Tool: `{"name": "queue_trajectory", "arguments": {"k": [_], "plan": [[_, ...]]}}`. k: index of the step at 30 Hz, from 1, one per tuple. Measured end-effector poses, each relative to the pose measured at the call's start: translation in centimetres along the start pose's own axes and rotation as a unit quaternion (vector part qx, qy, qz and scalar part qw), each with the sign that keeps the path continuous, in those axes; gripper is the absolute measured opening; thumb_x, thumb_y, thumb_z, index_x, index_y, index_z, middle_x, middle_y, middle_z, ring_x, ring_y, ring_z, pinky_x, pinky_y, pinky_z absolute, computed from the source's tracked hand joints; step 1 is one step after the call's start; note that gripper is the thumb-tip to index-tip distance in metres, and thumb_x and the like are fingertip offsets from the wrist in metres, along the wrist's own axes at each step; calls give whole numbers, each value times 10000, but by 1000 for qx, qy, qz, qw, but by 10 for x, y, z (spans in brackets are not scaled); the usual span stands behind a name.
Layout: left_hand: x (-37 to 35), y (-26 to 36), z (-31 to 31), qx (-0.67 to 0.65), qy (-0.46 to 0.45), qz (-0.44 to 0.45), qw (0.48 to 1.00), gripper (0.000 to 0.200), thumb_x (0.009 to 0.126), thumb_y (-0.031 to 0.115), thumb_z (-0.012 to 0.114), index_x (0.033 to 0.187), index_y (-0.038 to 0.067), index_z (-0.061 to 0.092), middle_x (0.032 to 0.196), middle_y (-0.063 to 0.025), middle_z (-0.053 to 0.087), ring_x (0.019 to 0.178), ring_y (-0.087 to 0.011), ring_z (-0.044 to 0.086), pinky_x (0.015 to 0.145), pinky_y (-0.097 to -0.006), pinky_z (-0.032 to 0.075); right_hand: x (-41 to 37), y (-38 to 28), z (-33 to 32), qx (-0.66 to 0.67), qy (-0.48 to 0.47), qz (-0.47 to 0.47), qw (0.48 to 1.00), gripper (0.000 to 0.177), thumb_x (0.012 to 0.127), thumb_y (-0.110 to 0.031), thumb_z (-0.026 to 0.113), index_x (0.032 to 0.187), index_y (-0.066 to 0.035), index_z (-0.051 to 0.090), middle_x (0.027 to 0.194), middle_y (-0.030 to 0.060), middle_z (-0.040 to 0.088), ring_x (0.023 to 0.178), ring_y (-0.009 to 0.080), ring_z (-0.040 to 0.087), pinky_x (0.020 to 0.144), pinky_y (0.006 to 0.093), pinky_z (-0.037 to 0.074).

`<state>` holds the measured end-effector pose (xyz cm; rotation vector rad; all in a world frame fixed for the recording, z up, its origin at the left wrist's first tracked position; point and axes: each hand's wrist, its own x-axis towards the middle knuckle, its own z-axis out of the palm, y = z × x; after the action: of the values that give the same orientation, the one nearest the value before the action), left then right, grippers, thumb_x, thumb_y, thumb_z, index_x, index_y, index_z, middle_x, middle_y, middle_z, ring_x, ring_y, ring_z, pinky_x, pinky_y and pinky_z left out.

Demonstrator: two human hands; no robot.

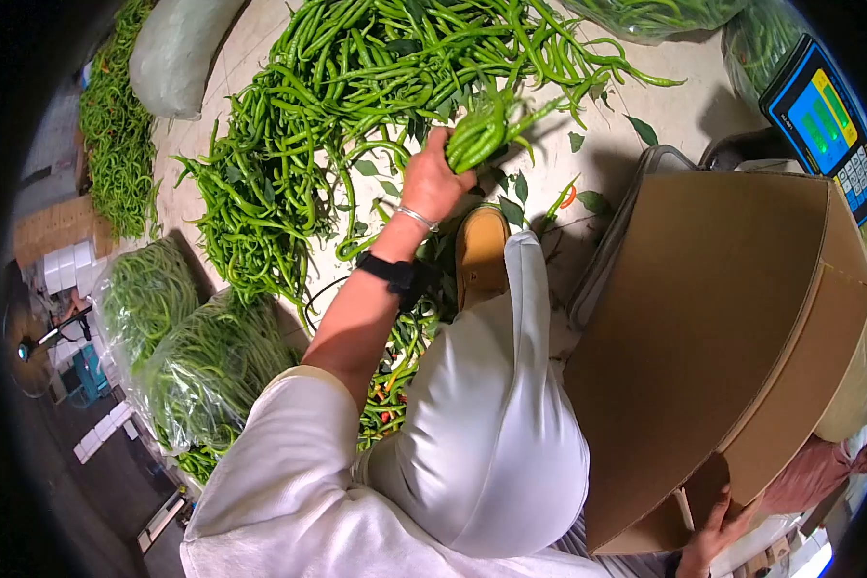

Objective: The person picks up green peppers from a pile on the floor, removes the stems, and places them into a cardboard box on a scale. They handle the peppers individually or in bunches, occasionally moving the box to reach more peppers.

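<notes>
A bunch of green chili peppers [480,135] is gripped in my left hand [435,181], above the floor beside a large heap of green peppers [337,87]. The wrist behind it has a bracelet and a black band. At the lower right, the fingers of my right hand [715,528] are wrapped round the lower edge of a big brown cardboard box [713,289]. The box stands tilted at my right side, and its inside is hidden.
Clear bags of peppers [202,366] stand at the left. A digital scale display [824,125] is behind the box. Loose leaves and a sandal [482,252] lie near my knee. More peppers [116,135] are piled at the far left, by a white sack [175,58].
</notes>
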<state>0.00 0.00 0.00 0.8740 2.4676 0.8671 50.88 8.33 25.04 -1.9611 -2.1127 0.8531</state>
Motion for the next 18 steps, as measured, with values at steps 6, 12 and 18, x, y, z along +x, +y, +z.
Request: {"name": "queue_trajectory", "arguments": {"k": [6,12,18], "plan": [[-18,70,-8,-61,-47,45,996,511,641,81,698,1103,41,481,877,-188,638,794,-321,634,732,-353,499,0,-6,3,44,9,3,999,513,927,-102,499,1360,52,271,1266,177,438,1121,241,458,967,342,362],[-22,47,118,145,-201,71,966,453,697,140,654,1097,86,447,822,-188,634,760,-376,629,688,-454,505,-1,0,4,64,21,-10,998,515,929,-118,508,1357,53,277,1251,176,458,1110,235,470,966,335,358],[-24,38,147,248,-179,112,946,289,835,111,437,1124,106,428,984,-153,619,904,-314,625,747,-432,487,1,-3,5,81,16,-4,997,520,931,-157,525,1345,52,290,1221,174,480,1081,234,489,946,330,373]]}}
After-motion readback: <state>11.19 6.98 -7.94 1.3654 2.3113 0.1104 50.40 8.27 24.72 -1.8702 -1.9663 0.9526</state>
